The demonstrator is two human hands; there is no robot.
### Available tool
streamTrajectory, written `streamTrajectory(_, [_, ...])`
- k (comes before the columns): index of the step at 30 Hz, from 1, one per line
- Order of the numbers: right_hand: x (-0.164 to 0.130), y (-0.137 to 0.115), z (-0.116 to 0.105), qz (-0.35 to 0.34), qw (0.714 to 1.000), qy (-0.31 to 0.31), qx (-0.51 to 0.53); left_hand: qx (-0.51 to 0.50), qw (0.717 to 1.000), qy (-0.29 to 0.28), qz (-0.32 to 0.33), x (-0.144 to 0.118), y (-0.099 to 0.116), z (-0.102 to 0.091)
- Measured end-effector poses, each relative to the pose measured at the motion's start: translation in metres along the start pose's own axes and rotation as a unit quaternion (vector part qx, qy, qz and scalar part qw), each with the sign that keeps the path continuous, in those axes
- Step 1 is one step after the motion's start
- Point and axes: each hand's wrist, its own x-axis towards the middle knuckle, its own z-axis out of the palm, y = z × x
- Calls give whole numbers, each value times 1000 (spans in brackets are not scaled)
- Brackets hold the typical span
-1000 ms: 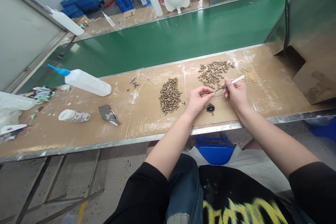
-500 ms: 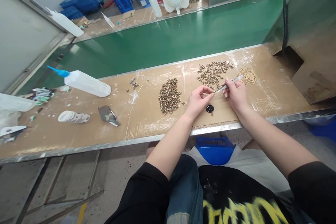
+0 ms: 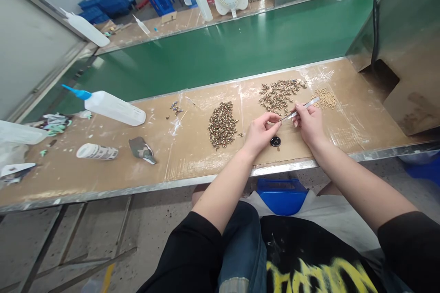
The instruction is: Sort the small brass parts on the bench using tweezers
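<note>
Head view, looking down on a taped cardboard worktop (image 3: 192, 160).

1. Right hand (image 3: 309, 123) pinches slim metal tweezers (image 3: 299, 109); their long axis runs from upper right down to lower left, the tips aimed at the left hand.
2. Left hand (image 3: 259, 132) has thumb and forefinger pressed together at the tweezer tips, apparently on one small part, too small to make out.
3. A black round part (image 3: 275, 141) lies on the worktop just below and between the two hands, touching neither.
4. No tray holds the loose brass parts: a dense pile (image 3: 222, 124) lies left of the left hand, a scattered pile (image 3: 279, 92) beyond the tweezers, a pale small pile (image 3: 326, 98) further right.
5. A squeeze bottle (image 3: 112, 106) lies on its side well to the left.
</note>
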Motion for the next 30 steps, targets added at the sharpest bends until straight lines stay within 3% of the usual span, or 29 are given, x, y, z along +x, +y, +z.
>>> streamTrajectory(8, [-4,-6,1,-4,998,-16,-61,43,999,-4,12,-2,-1,0])
streamTrajectory(30, [-5,-4,1,6,998,-10,-55,95,995,-4,6,-1,0,-1])
